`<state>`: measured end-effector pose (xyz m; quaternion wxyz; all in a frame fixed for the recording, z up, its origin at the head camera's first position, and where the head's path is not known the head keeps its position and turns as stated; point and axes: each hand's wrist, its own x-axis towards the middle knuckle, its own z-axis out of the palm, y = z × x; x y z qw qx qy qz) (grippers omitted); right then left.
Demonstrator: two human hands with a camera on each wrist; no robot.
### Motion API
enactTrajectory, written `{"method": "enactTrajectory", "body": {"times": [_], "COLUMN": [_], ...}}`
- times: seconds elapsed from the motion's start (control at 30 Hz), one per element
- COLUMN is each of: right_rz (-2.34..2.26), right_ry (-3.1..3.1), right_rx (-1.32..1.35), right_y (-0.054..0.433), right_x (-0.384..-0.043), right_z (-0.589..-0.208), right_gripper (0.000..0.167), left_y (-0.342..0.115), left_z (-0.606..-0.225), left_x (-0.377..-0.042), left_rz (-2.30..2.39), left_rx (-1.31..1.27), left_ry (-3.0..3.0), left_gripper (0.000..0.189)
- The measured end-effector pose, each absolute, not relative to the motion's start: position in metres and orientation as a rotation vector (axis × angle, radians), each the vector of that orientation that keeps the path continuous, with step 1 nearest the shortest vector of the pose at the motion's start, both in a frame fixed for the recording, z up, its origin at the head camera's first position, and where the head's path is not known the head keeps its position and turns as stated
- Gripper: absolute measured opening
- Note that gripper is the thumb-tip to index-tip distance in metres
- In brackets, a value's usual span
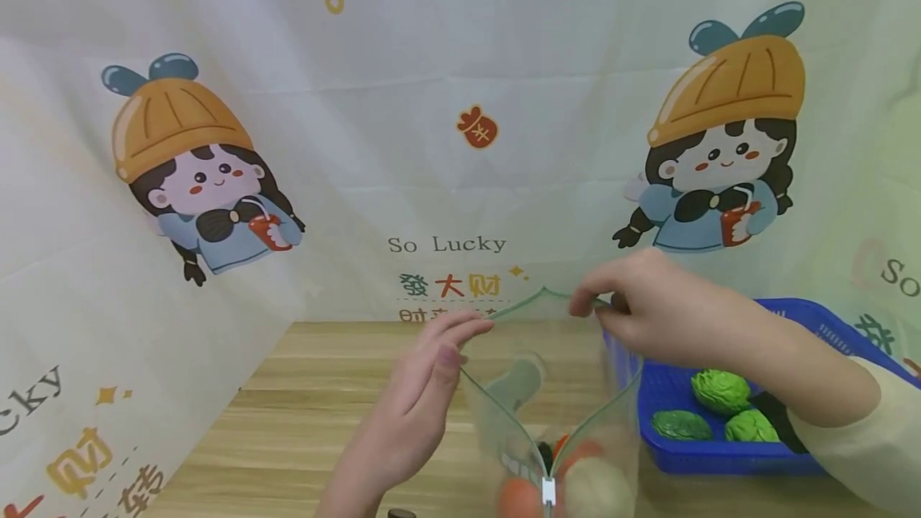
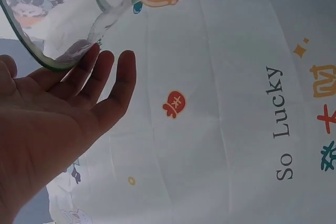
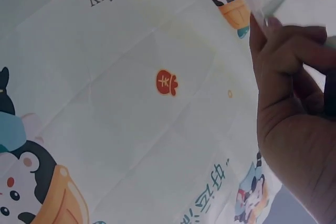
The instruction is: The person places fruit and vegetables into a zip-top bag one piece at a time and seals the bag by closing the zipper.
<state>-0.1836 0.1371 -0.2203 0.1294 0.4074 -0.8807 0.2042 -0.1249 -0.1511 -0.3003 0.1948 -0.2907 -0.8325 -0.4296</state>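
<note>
A clear zip bag (image 1: pixel 489 414) with a green-edged mouth and a white slider (image 1: pixel 549 491) stands with its mouth spread wide. Inside, low down, show a pale round thing (image 1: pixel 599 486), an orange one (image 1: pixel 520 496) and some red and dark pieces. My left hand (image 1: pixel 410 410) touches the bag's left rim; in the left wrist view its fingers (image 2: pixel 122 85) are mostly straight, apart from the thumb. With curled fingers and thumb, my right hand (image 1: pixel 655 302) pinches the far right rim. The right wrist view shows this hand (image 3: pixel 294 77) at the clear plastic, its fingertips partly hidden.
Right of the bag, a blue basket (image 1: pixel 727 462) holds several green leafy vegetables (image 1: pixel 721 392) and something dark beneath the right forearm. A small brown thing (image 1: pixel 401 513) peeks in at the bottom edge. A printed cloth (image 1: pixel 446 62) hangs behind the wooden table (image 1: pixel 288 422).
</note>
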Motion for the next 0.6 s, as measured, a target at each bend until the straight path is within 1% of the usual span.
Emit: {"method": "enactTrajectory", "body": {"times": [0.1, 0.17, 0.3, 0.43, 0.5, 0.6], "right_rz": [0.662, 0.671, 0.64, 0.752, 0.809, 0.806], "right_ry": [-2.602, -2.639, -2.742, -2.805, -2.8, -2.768], "right_rx": [1.05, 1.026, 1.114, 1.162, 1.153, 1.13], "right_y": [0.139, 0.14, 0.144, 0.15, 0.153, 0.156], "right_x": [-0.182, -0.183, -0.186, -0.186, -0.185, -0.183], "right_z": [-0.221, -0.22, -0.218, -0.215, -0.214, -0.212], "right_gripper": [0.03, 0.029, 0.025, 0.019, 0.021, 0.032], "left_y": [-0.153, -0.152, -0.148, -0.146, -0.145, -0.144], "left_z": [-0.299, -0.298, -0.298, -0.3, -0.3, -0.299], "left_x": [-0.119, -0.117, -0.117, -0.118, -0.119, -0.12], "left_rz": [-1.127, -1.078, -1.019, -1.043, -1.042, -1.045], "left_rx": [-0.77, -0.767, -0.781, -0.785, -0.797, -0.826], "left_ry": [-2.337, -2.339, -2.375, -2.375, -2.364, -2.368], "left_gripper": [0.043, 0.042, 0.039, 0.038, 0.037, 0.038]}}
